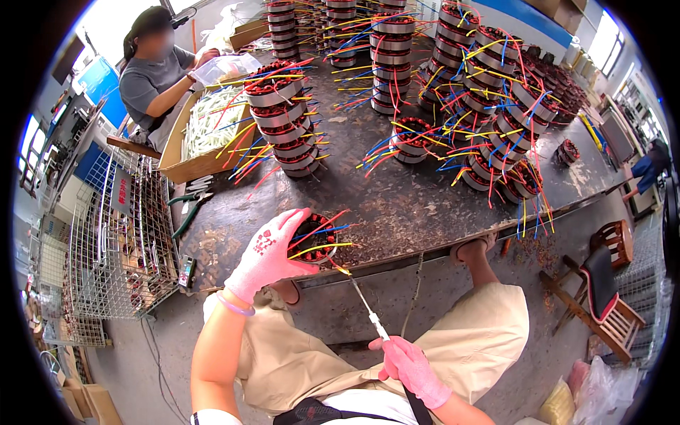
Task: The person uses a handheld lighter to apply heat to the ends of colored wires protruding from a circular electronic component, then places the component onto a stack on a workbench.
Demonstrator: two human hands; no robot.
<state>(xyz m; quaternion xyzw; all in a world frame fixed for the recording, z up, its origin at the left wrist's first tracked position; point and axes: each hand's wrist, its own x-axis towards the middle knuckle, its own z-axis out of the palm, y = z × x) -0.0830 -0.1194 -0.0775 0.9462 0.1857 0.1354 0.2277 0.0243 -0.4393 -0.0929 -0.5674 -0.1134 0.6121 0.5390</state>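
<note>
My left hand (269, 255), in a pink glove, is wrapped round a motor stator (327, 256) at the table's front edge. Red, blue and yellow lead wires stick out of the stator to the right. In my pink-gloved right hand (413, 370) is a slim rod-like tool (370, 312) with a silver shaft and a white collar. Its thin end points up at the stator's lower right side. A small yellow-orange bit shows at that end; whether it is wire, sleeving or flame I cannot tell.
Stator stacks (283, 127) with loose wires cover the table's far and right parts. A cardboard box (177, 159) of pale sleeves stands at left, near green-handled pliers (190, 216). Beyond it a co-worker (152, 78) handles a plastic bag. A wire cage (117, 241) stands left, a chair (598, 294) right.
</note>
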